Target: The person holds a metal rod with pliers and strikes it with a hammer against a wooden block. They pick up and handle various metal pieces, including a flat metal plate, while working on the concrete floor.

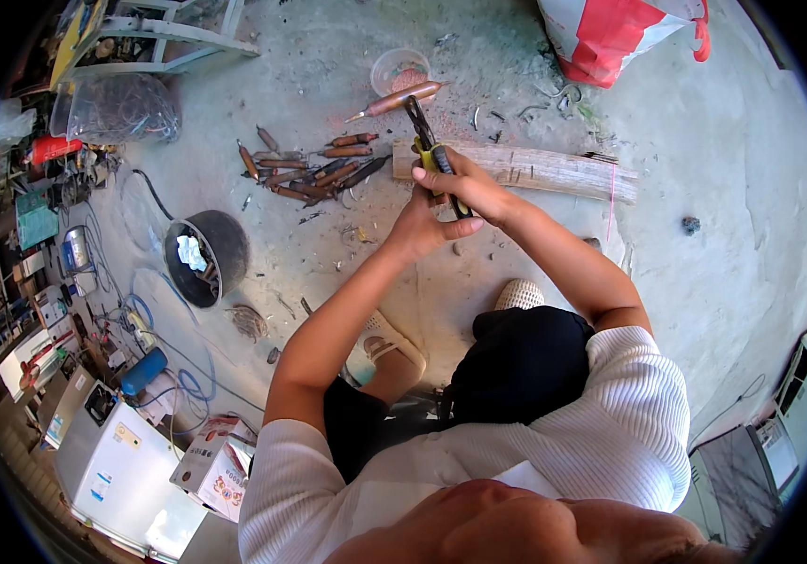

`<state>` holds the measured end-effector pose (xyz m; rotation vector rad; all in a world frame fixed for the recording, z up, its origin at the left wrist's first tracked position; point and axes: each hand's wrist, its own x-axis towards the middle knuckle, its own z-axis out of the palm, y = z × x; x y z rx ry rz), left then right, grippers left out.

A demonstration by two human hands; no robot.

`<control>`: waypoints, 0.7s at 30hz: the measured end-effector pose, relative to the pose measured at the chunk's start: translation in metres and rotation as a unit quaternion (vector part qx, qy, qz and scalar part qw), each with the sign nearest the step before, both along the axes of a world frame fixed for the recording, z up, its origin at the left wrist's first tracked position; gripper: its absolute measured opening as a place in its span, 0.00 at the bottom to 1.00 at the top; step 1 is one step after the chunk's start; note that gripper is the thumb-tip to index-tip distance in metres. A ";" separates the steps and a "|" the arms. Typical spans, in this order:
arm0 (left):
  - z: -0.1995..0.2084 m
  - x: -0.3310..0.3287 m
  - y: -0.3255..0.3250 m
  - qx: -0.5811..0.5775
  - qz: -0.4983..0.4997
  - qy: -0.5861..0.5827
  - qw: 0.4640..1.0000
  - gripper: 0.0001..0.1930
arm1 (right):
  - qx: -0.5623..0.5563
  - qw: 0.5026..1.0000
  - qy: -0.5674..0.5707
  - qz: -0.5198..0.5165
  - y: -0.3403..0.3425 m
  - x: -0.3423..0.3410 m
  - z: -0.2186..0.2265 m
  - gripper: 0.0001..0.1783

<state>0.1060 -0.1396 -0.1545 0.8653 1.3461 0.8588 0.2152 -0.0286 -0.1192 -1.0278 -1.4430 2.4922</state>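
In front of me I hold pliers (430,155) with yellow and black handles, their jaws pointing away from me. My right hand (472,185) is closed round the handles from the right. My left hand (415,226) closes on them from the lower left, its thumb stretched to the right under the handle ends. At the jaws is a copper cylinder with tapered ends (401,100), tilted up to the right; whether the jaws grip it or only overlap it I cannot tell. Just beyond it stands a clear plastic tub (394,68) with pinkish granules inside.
Several similar brown and dark cylinders (314,173) lie piled on the concrete left of a wooden block (544,173). A black bucket (220,246) stands further left. Hoses and tools crowd the left side, above a white appliance (121,461). A red and white bag (601,42) stands far right.
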 end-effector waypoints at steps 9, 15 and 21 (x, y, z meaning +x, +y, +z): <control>0.019 0.004 0.003 0.039 0.054 0.102 0.993 0.44 | 0.103 0.993 0.048 -0.015 -0.008 -0.005 -0.025 0.32; 0.012 0.005 -0.003 0.001 0.061 0.144 0.988 0.49 | 0.104 0.992 0.041 -0.052 -0.014 -0.007 -0.043 0.21; -0.010 0.007 -0.019 -0.058 0.065 0.131 0.988 0.47 | 0.110 0.992 -0.043 -0.034 -0.019 -0.008 -0.044 0.16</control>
